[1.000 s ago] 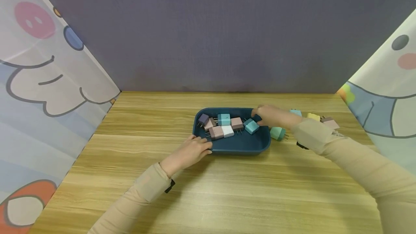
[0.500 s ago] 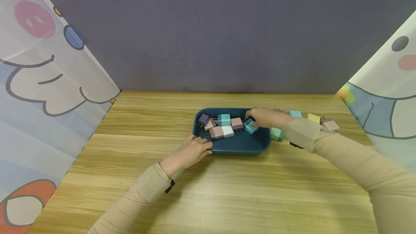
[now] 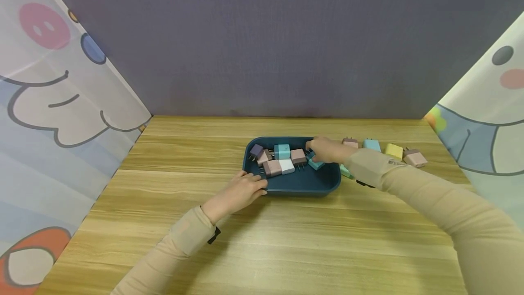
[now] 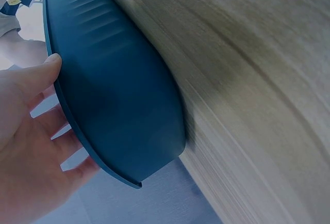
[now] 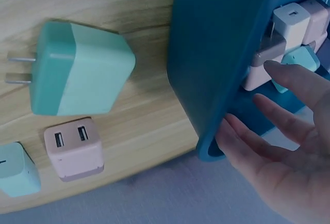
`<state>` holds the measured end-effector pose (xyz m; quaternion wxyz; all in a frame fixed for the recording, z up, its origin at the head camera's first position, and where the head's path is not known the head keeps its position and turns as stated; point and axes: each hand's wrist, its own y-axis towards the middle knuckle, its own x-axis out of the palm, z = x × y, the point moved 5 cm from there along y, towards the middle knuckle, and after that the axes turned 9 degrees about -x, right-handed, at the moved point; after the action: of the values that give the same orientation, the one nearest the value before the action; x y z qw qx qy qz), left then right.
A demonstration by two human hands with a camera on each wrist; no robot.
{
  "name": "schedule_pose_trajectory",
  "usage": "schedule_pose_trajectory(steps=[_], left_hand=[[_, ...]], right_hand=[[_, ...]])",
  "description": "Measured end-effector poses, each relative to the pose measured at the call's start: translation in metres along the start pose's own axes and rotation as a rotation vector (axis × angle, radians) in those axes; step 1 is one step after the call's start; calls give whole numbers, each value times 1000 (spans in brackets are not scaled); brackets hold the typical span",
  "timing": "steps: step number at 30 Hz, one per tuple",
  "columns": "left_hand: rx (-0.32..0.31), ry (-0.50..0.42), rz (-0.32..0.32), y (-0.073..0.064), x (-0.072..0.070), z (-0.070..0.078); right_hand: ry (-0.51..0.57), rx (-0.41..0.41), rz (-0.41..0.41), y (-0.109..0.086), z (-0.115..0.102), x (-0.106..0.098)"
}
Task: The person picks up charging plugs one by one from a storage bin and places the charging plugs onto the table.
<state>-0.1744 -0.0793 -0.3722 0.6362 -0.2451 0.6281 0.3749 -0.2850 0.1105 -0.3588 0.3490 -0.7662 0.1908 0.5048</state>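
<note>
A dark blue plastic bin point(image 3: 296, 188) on the wooden table holds several charger plugs, among them a light blue charger plug point(image 3: 282, 151), a white charger plug point(image 3: 287, 166) and a pink charger plug point(image 3: 272, 167). My left hand point(image 3: 243, 191) grips the bin's near left rim; the left wrist view has the thumb outside and the fingers over the edge. Over the bin's far right part hangs my right hand point(image 3: 327, 149), fingers spread and nothing held, some fingertips at the rim in the right wrist view. It partly covers a blue charger plug point(image 3: 316, 165).
Right of the bin lie a green charger plug point(image 5: 77, 69), a pink one with two USB ports, a light blue charger plug point(image 3: 371, 144), a yellow charger plug point(image 3: 394, 151) and another pink one. A grey panel point(image 3: 286, 49) stands behind the table.
My right hand has moved left and slightly down over the bin, covering more of the blue charger plug. A pink plug beyond the bin has come into view. My left hand stays put.
</note>
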Motion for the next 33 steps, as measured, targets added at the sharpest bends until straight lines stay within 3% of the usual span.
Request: schedule_pose_trajectory(steps=[6,16,25,33], left_hand=[[1,8,-2,0,0,0],[-7,5,-4,0,0,0],[-7,12,4,0,1,0],[-5,14,7,0,0,0]], right_hand=[[10,43,-30,3,2,8],[13,68,-6,6,7,18],[2,55,30,7,7,22],[17,60,10,8,5,23]])
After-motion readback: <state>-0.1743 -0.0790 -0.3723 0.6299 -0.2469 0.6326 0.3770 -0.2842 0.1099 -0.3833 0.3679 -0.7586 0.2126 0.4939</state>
